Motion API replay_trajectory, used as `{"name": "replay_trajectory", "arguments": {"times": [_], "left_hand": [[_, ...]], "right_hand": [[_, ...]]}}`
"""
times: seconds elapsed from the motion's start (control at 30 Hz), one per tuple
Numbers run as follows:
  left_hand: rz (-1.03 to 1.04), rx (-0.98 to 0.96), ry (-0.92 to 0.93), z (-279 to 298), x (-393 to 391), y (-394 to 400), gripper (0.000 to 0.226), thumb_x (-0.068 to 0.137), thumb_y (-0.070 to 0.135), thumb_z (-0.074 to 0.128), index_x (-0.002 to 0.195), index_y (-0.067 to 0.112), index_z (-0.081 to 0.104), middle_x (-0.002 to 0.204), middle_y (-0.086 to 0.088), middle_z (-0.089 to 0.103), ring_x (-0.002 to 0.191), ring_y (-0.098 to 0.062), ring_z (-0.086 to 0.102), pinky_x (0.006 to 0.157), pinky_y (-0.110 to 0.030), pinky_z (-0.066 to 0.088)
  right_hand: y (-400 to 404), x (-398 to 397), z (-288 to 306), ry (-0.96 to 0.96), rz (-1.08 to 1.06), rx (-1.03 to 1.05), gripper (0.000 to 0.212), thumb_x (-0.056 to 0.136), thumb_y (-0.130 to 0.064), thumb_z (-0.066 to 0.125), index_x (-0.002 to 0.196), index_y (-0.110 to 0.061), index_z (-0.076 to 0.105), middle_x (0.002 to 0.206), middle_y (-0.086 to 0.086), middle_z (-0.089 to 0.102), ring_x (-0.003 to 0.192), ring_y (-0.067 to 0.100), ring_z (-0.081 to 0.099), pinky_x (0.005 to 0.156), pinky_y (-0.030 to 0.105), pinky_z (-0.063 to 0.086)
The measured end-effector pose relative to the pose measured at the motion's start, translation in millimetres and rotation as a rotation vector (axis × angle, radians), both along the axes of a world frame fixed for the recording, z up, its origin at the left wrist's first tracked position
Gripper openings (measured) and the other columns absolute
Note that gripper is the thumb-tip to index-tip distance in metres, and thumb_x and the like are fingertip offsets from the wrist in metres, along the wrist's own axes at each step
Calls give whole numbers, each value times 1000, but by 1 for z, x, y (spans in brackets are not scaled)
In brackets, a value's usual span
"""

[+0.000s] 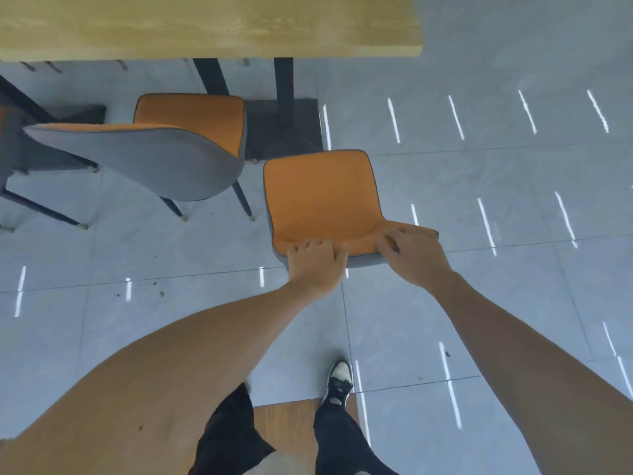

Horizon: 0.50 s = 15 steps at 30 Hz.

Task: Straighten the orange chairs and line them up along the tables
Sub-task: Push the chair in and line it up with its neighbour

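An orange chair (322, 197) with a grey back stands on the floor right of centre, a short way out from the wooden table (205, 25). My left hand (315, 265) and my right hand (414, 255) both grip the top edge of its backrest. A second orange chair (191, 114) sits to the left with its seat partly under the table and its grey back (144, 159) toward me. Part of a third chair (13, 138) shows at the far left edge.
Black table legs (284, 87) stand on a dark base plate (284, 132) just beyond the held chair. The grey tiled floor (496, 173) reflects ceiling lights. My shoe (339, 378) is behind the chair, beside a brown floor strip (287, 426).
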<state>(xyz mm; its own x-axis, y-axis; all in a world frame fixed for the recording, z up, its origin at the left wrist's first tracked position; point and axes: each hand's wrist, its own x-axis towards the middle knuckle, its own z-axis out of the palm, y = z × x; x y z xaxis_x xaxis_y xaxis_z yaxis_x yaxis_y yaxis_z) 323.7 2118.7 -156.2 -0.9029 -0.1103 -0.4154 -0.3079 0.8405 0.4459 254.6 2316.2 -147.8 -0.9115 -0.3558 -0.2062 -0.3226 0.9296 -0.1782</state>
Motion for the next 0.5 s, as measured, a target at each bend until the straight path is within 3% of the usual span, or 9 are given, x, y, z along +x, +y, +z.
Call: {"name": "replay_trajectory", "arguments": {"times": [0.07, 0.17, 0.37, 0.5], "left_hand": [[48, -65, 46, -6, 2, 3, 47, 94, 47, 17, 62, 24, 41, 68, 6, 52, 78, -24, 51, 89, -42, 42], [49, -110, 78, -7, 0, -1, 51, 96, 44, 19, 54, 23, 38, 59, 7, 47, 68, -23, 51, 80, -39, 46], [103, -194, 96, -14, -22, -20, 58, 98, 39, 26, 55, 11, 54, 53, 0, 55, 55, -22, 55, 55, -30, 40], [63, -255, 154, -3, -56, -37, 59, 97, 39, 25, 57, 7, 54, 46, 1, 47, 45, -21, 45, 47, -26, 28]], "right_hand": [[-1, -6, -5, 66, 54, 70, 39, 88, -32, 34, 56, -17, 50, 54, -4, 43, 52, 17, 41, 50, 27, 23], [-16, -4, -4, 156, 7, 67, 40, 82, -27, 32, 43, -22, 28, 46, -12, 14, 43, 7, 8, 54, 20, 6], [-25, -24, -30, 252, 34, -177, 39, 79, -22, 39, 43, -19, 26, 41, -6, 20, 39, 17, 19, 52, 18, 5], [-41, -59, -20, 358, 40, -214, 36, 77, -21, 41, 43, -19, 28, 42, -5, 22, 39, 16, 19, 54, 19, 2]]}}
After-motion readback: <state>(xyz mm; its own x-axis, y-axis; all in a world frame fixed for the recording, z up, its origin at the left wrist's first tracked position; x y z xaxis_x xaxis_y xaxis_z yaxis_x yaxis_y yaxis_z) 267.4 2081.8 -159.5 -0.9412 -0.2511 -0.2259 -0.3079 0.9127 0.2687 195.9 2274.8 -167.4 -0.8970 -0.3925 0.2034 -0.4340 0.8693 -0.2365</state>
